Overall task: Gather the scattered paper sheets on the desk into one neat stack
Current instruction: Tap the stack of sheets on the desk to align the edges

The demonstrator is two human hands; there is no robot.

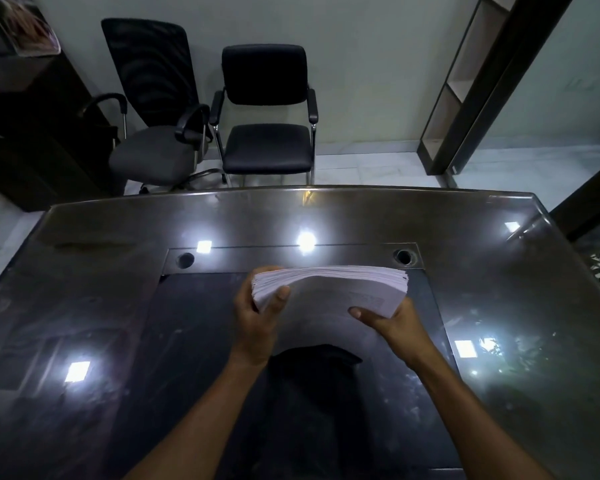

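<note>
A thick stack of white paper sheets is held up on edge above the middle of the dark glass-topped desk. My left hand grips the stack's left end, thumb on the near face. My right hand holds the right end, thumb across the near face and fingers behind. The top edges of the sheets fan slightly and the near sheet bows toward me. No loose sheets show elsewhere on the desk.
Two round cable holes sit in the desk just beyond the stack. Past the far edge stand a mesh-back office chair and a black visitor chair. A dark cabinet stands at left, a shelf unit at right.
</note>
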